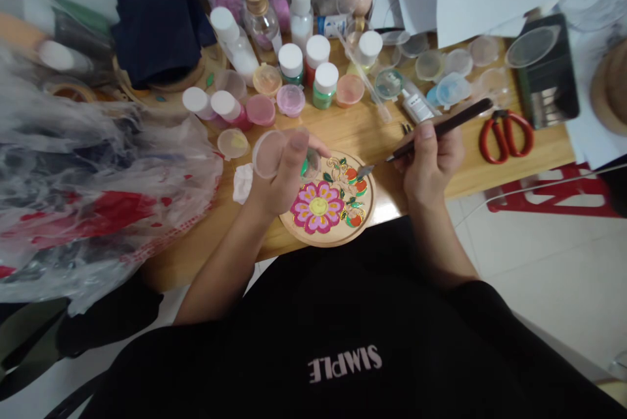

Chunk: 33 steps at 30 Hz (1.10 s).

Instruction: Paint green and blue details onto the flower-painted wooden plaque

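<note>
My right hand is closed around a dark-handled tool with a small, flat metal tip like a palette knife's. Its tip is over the upper right of a round wooden plaque, by the orange fruit shapes. A pink flower with a yellow centre and gold outlines fills the plaque's lower left. Over the plaque's left edge, my left hand is closed on a small clear plastic cup with green in it; its round lid stands open beside the thumb.
Behind the plaque are several white-capped jars and small lidded cups. Red-handled pliers and a dark phone lie at right. Crumpled plastic bags crowd the left. A crumpled white tissue lies by my left wrist.
</note>
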### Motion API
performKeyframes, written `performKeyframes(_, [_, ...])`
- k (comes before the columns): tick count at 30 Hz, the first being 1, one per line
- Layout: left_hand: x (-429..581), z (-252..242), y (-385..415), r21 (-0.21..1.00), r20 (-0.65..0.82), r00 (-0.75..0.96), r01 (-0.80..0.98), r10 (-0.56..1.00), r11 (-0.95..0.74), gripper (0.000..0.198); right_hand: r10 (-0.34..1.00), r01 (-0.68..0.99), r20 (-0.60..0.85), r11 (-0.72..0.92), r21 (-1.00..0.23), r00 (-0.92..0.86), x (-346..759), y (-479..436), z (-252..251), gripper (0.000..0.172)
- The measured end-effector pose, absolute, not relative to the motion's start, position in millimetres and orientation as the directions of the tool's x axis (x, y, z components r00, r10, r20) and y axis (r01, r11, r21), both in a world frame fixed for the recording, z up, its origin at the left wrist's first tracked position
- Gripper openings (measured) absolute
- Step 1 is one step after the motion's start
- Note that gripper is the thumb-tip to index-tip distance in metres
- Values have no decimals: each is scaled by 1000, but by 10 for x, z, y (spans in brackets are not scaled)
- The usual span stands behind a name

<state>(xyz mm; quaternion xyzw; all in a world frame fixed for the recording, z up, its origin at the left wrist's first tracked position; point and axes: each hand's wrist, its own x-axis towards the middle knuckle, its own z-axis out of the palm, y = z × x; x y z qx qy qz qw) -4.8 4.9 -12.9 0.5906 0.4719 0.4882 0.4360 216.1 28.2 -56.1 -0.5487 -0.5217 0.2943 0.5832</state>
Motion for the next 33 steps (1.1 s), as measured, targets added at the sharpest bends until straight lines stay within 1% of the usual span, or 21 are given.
performKeyframes(2, [-47,-134,48,976,166,75,131,983,-175,67,900,229,300,235,-945,316,2162,286,-567,49])
performKeyframes(5, [-37,-134,50,970,207,70,116,976,-214,69,893,202,302,246,-948,332,2172,296,-586,50])
performKeyframes(9, [-24,-122,54,969,210,75,114,975,-218,71,903,157,298,260,-953,310,2179,294,-600,49])
performKeyframes(14, [-29,-138,57,968,226,86,97,970,-233,68,922,184,273,229,-956,275,2158,261,-572,48])
performKeyframes(21, [-40,-153,67,974,179,95,121,979,-190,70,942,168,271,240,-956,195,2147,242,-542,47])
performKeyframes(25, [-38,-132,57,972,200,88,111,976,-209,69,938,191,266,226,-955,222,2154,237,-547,48])
performKeyframes(30, [-30,-128,44,969,230,93,65,969,-237,61,938,181,274,238,-954,211,2150,231,-554,46])
performKeyframes(33, [-35,-143,45,974,209,87,65,974,-215,65,935,172,286,252,-952,209,2155,232,-558,45])
